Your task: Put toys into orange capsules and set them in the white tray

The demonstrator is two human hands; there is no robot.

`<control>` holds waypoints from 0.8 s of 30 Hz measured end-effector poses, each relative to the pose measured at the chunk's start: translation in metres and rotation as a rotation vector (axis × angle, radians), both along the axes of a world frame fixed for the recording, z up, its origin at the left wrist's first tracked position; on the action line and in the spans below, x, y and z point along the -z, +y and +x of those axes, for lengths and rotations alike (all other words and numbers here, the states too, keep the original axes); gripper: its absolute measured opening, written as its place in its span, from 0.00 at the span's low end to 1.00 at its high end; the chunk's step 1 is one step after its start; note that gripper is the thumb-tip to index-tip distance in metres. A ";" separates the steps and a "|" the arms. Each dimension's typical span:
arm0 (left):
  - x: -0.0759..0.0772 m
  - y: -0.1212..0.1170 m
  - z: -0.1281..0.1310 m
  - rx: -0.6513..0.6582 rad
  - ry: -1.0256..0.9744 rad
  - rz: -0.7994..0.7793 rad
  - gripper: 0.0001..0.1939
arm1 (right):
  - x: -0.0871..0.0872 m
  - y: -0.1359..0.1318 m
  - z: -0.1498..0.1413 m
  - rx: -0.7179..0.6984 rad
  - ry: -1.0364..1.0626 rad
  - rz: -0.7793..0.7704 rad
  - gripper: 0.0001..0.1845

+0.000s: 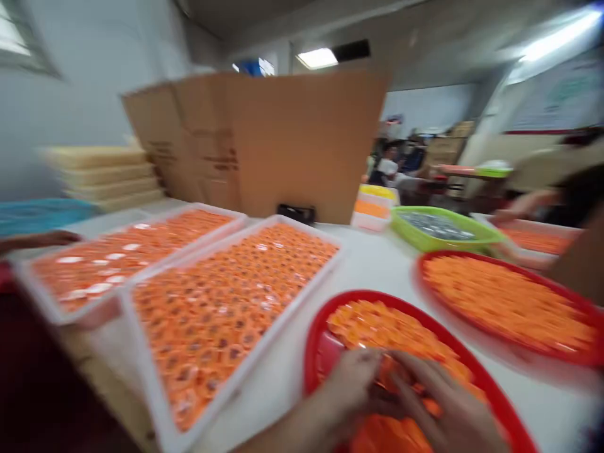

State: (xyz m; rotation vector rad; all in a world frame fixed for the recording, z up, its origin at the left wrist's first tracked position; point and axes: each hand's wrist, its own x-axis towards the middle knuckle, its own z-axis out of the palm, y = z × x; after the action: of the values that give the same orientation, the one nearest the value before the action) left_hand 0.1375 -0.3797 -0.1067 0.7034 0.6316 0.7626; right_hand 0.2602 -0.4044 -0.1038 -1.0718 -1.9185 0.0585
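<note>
My left hand (349, 384) is closed, its fingers curled and bunched over the near part of a red round tray (314, 333). Close beside it, my right hand (441, 402) bends its fingers toward the left fingertips. A small orange plastic piece (387, 370) shows between the fingertips of both hands; motion blur hides its exact shape. Loose orange pieces (391, 324) fill much of the red tray, and more lie beneath my hands. To the left, a white rectangular tray (141, 365) holds rows of orange pieces with dark centres.
Another white tray (42, 308) of orange pieces, some white-topped, stands farther left near a person's hand (51, 239). At right are a second red tray (472, 336), a green basin (410, 236) of silvery parts and a person's arm (528, 204). Cardboard (306, 138) stands behind.
</note>
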 end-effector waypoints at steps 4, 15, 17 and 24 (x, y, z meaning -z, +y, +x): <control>0.008 -0.002 0.005 0.048 0.021 -0.014 0.18 | -0.014 -0.025 0.020 0.166 -0.118 -0.235 0.12; 0.001 0.004 -0.007 0.030 0.099 0.054 0.15 | -0.016 -0.028 0.016 0.117 -0.072 -0.307 0.16; 0.002 0.003 -0.007 0.042 0.095 0.068 0.13 | -0.016 -0.027 0.015 0.144 -0.011 -0.269 0.17; 0.004 0.000 -0.005 -0.015 0.125 0.114 0.12 | -0.018 -0.024 0.021 0.135 -0.018 -0.322 0.11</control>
State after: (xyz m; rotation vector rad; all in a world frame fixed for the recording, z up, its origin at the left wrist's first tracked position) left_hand 0.1321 -0.3792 -0.1107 0.8570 0.7116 0.7776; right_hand 0.2809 -0.4282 -0.0861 -1.4165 -1.8882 0.2911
